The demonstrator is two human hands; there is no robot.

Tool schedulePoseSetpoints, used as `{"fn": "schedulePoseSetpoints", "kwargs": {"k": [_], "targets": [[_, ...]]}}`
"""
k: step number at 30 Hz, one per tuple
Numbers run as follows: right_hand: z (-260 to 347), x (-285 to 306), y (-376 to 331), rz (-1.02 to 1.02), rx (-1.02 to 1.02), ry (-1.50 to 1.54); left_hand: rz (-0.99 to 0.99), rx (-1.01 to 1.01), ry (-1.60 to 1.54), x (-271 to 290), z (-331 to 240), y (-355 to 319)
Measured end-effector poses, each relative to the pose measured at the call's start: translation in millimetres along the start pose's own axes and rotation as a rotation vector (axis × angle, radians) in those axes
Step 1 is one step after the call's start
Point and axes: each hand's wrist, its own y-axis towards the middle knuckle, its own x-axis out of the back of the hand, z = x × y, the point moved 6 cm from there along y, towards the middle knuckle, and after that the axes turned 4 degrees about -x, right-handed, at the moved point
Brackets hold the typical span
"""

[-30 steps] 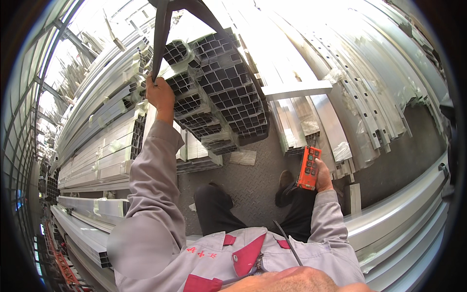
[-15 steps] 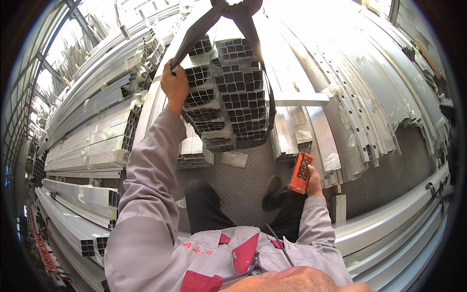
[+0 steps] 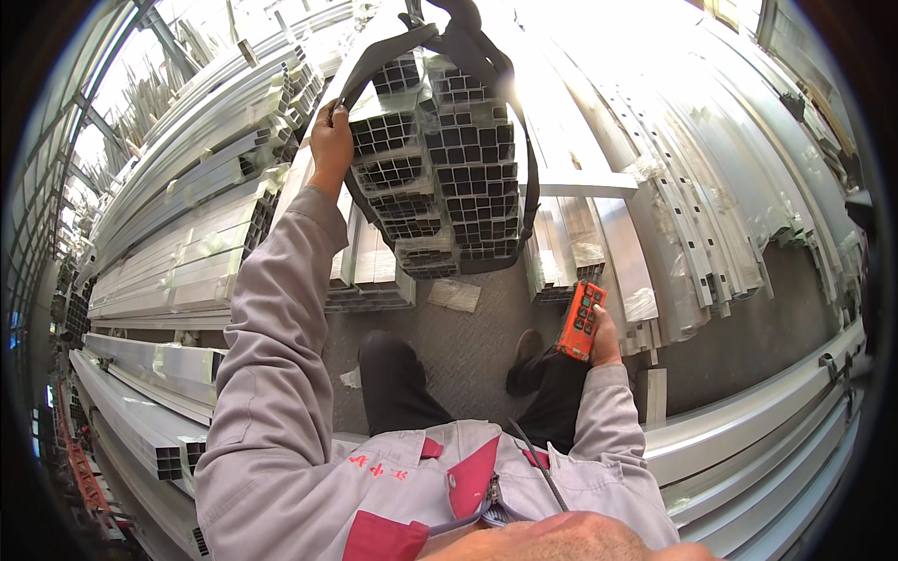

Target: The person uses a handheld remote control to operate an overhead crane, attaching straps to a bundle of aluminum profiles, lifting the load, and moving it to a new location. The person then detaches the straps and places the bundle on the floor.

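In front of me is a bundle of square metal tubes (image 3: 472,178) in clear film, their dark hollow ends facing me. A dark lifting sling (image 3: 385,53) loops around the bundle, and its upper part sags and bends above the tubes. My left hand (image 3: 331,148), arm stretched out, is closed around the sling at the bundle's left side. Down by my right thigh, my right hand (image 3: 606,338) grips an orange remote control (image 3: 582,321) with dark buttons facing up. The thumb rests along the remote's edge; the other fingers are hidden beneath it.
Stacks of metal profiles (image 3: 168,271) line the left side. Long flat profiles (image 3: 692,215) lie to the right, with silvery rails (image 3: 748,449) at lower right. A pale scrap (image 3: 455,295) sits on the patterned metal floor (image 3: 468,346), ahead of my feet.
The sling's upper part has gone from taut to slack and bowed. My left hand has shifted slightly up and left, still holding it. The remote has risen a little in view.
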Motion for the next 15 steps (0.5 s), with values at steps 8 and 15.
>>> {"fn": "schedulePoseSetpoints", "kwargs": {"k": [8,15], "targets": [[-1,6,-1,-0.009,-0.005,0.089,0.203,0.019,-0.214,1,15,13],[5,5,-4,0.060,0.003,0.126,0.227,-0.016,-0.113,3,27,18]]}}
